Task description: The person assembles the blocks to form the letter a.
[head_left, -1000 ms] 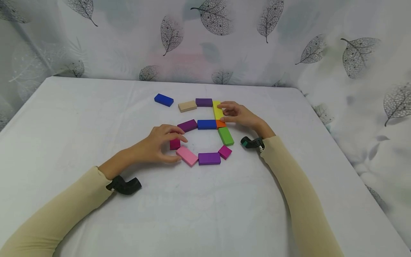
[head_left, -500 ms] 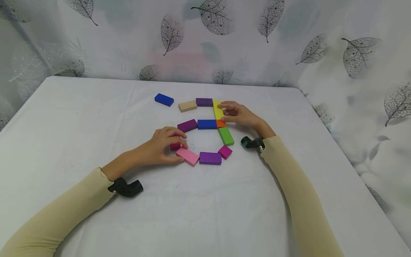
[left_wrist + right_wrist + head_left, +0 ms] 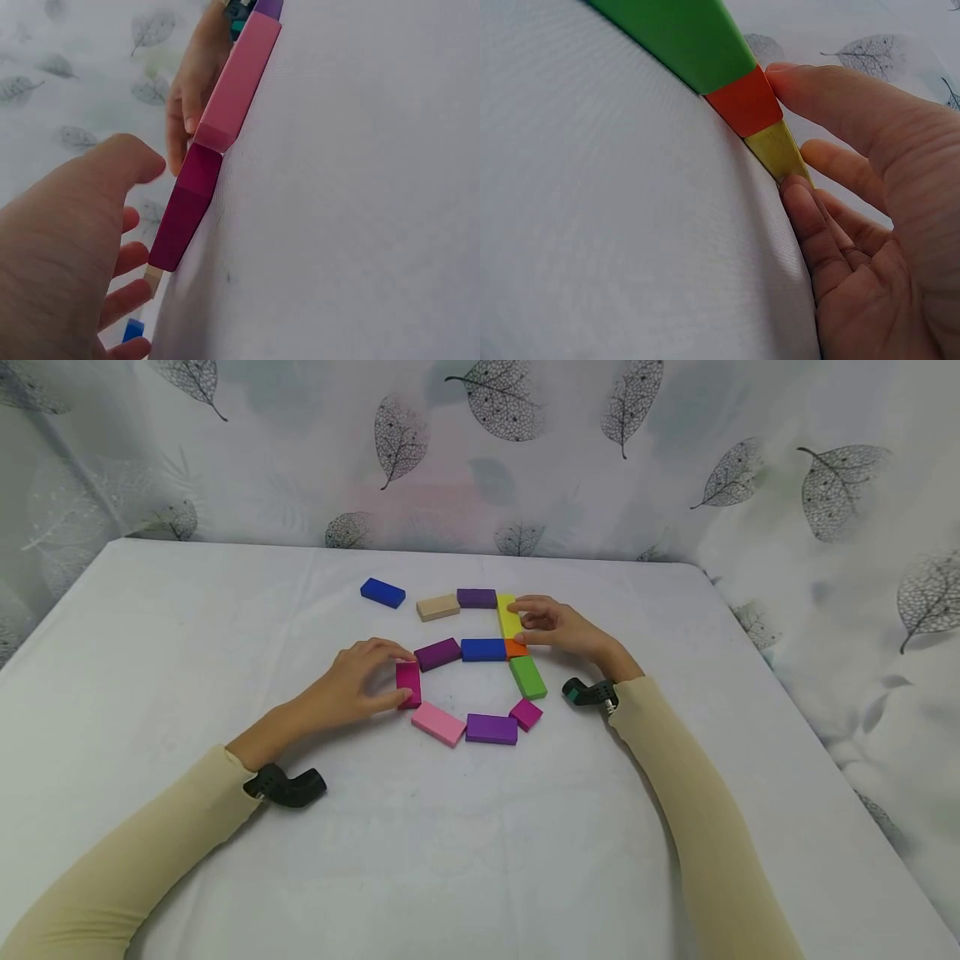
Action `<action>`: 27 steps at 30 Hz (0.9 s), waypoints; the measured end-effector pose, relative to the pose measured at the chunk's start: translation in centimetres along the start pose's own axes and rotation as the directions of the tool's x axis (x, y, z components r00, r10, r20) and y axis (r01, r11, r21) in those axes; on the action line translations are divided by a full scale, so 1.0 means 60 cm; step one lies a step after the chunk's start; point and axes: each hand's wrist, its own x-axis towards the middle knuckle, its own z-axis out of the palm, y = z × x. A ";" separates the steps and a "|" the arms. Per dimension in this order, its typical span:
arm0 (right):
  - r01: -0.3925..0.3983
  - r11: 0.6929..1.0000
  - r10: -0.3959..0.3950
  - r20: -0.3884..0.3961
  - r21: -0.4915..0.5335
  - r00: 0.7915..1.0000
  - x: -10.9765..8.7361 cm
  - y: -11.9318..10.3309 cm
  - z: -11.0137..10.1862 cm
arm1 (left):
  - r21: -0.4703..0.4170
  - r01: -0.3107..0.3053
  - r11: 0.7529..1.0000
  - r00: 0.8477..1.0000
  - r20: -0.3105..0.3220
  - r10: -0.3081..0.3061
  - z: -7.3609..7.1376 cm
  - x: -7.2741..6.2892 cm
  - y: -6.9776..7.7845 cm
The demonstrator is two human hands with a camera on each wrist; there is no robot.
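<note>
Several coloured wooden blocks lie end to end on the white tabletop. My left hand [image 3: 352, 681] spans the magenta block [image 3: 408, 685], thumb over its near end and fingertips at its far end; the left wrist view shows the fingers spread beside it. Just nearer lies the pink block [image 3: 438, 724], and beyond is the dark purple block [image 3: 438, 654]. My right hand [image 3: 564, 631] rests beside the yellow block [image 3: 508, 617], fingers loosely bent along it. Its thumb touches the edge of the orange block [image 3: 744, 103]. The green block [image 3: 528, 677] continues the line nearer.
A blue block [image 3: 382, 593] lies apart at the far left of the row. The beige block [image 3: 438, 607] and another purple block [image 3: 476, 599] form the top. A middle blue block [image 3: 483, 650], front purple block [image 3: 491, 729] and small magenta block [image 3: 527, 715] complete the outline.
My left hand has gone from the pink block up and left to the magenta block. The pink and front purple blocks shifted slightly right early on. My right hand has stayed still.
</note>
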 end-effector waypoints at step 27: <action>-0.002 1.000 0.002 -0.005 0.014 1.000 0.001 0.003 -0.002 | -0.080 -0.079 0.994 0.997 -0.030 0.077 -0.004 0.005 0.003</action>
